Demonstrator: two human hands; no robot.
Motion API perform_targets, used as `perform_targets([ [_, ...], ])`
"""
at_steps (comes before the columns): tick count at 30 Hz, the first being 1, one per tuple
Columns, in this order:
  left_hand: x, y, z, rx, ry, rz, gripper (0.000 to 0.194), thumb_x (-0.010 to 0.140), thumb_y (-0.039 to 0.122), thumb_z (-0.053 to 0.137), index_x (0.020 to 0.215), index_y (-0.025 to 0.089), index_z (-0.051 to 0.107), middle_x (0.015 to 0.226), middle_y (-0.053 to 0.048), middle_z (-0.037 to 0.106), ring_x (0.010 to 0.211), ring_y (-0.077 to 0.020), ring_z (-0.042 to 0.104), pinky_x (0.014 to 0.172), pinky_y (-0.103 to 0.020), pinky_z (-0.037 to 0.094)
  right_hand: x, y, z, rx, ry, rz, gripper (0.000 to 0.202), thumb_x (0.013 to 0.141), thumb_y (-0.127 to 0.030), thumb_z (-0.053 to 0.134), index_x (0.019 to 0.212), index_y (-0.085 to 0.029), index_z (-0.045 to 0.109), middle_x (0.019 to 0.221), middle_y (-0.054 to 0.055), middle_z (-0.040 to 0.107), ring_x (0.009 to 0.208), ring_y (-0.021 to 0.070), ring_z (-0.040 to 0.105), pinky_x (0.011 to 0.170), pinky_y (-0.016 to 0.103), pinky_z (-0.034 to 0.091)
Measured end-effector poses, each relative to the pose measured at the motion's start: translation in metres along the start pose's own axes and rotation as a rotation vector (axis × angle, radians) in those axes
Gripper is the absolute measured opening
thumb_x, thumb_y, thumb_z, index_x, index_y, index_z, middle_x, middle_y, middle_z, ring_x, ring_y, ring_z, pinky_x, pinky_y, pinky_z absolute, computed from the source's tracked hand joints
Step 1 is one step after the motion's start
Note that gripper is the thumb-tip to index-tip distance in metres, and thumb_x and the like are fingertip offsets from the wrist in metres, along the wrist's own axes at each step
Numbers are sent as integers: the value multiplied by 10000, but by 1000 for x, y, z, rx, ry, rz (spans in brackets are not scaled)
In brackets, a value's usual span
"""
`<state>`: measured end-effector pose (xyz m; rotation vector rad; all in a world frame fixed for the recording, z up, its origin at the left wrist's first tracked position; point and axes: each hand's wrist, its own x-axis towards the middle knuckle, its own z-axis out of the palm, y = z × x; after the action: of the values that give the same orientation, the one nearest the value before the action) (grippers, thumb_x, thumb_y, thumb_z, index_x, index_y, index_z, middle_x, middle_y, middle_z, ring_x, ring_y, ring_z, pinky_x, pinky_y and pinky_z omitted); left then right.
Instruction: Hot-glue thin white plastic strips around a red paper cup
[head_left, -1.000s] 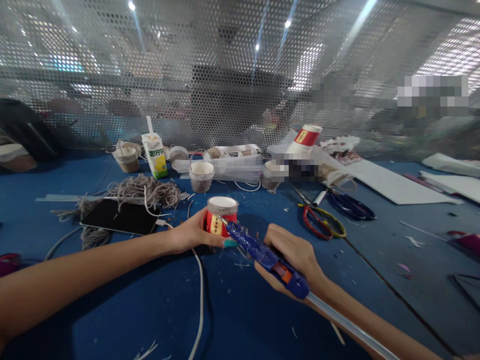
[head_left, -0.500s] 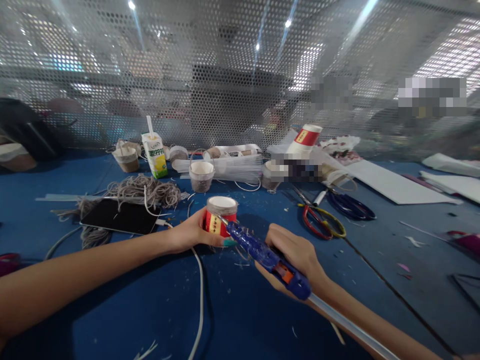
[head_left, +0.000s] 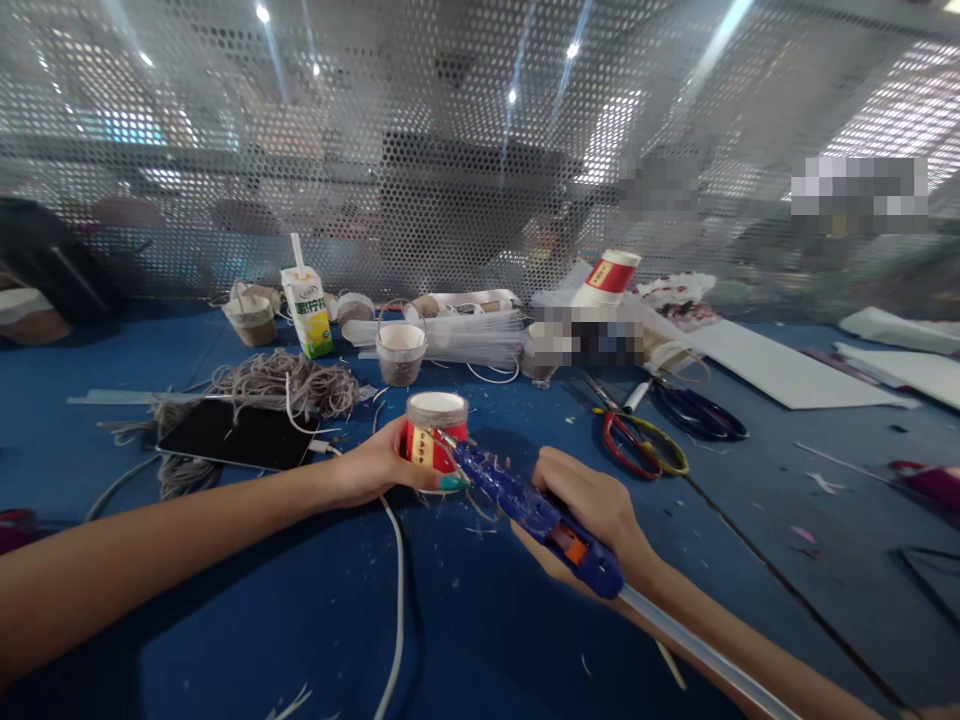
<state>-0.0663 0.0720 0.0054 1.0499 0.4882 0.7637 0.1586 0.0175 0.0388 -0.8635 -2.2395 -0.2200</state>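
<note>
My left hand (head_left: 381, 464) is wrapped round a red and white paper cup (head_left: 422, 447), with the thumb along its front near the base. Grey cord circles the cup just under its rim. In my right hand (head_left: 589, 500) is a blue hot glue gun (head_left: 510, 497) with an orange part showing and a long clear glue stick (head_left: 697, 645) out of its back end. The gun's nozzle points at the cup's right front side, close to the cord; I cannot tell if it touches.
Behind the cup stands a small cord-wrapped bucket (head_left: 401, 358). A drink carton (head_left: 308, 312), grey cord (head_left: 289, 385) and a black phone (head_left: 240, 432) lie left. Scissors (head_left: 637, 445) and white sheets (head_left: 795, 368) lie right. A white cable (head_left: 400, 610) crosses the blue table.
The cup and my left hand sit slightly further left in view, and the nozzle rests slightly nearer the cup's right side. Both holds are unchanged.
</note>
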Motion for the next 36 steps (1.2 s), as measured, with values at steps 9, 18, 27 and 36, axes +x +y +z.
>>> perform_targets([
  [9,0,-1,-3,-42,8,-3,500,518,81,817,972,127,612,833,-47,687,742,-145,644,719,-274,495,-1,2,-1,-28,16,-24,253,668,-173,534,684,-234,289,595,-68,312,444,65,256,414,209,214],
  [18,-1,0,-7,-51,-9,-23,537,531,75,806,1024,123,600,842,-57,691,769,-166,651,762,-306,484,2,1,-2,5,25,19,266,676,-168,529,672,-236,273,581,-66,312,440,69,279,407,211,218],
  [27,-1,2,-5,-74,-25,-21,474,543,92,805,971,140,607,821,-45,695,766,-165,649,794,-318,467,3,1,-3,-41,39,28,263,693,-173,535,655,-233,282,565,-73,297,429,62,270,395,203,210],
  [36,-1,0,-7,-98,-33,-13,469,534,66,784,964,146,613,827,-42,696,767,-172,651,808,-332,465,3,0,-4,-45,36,80,244,685,-187,520,636,-232,285,558,-68,310,436,68,267,397,206,212],
])
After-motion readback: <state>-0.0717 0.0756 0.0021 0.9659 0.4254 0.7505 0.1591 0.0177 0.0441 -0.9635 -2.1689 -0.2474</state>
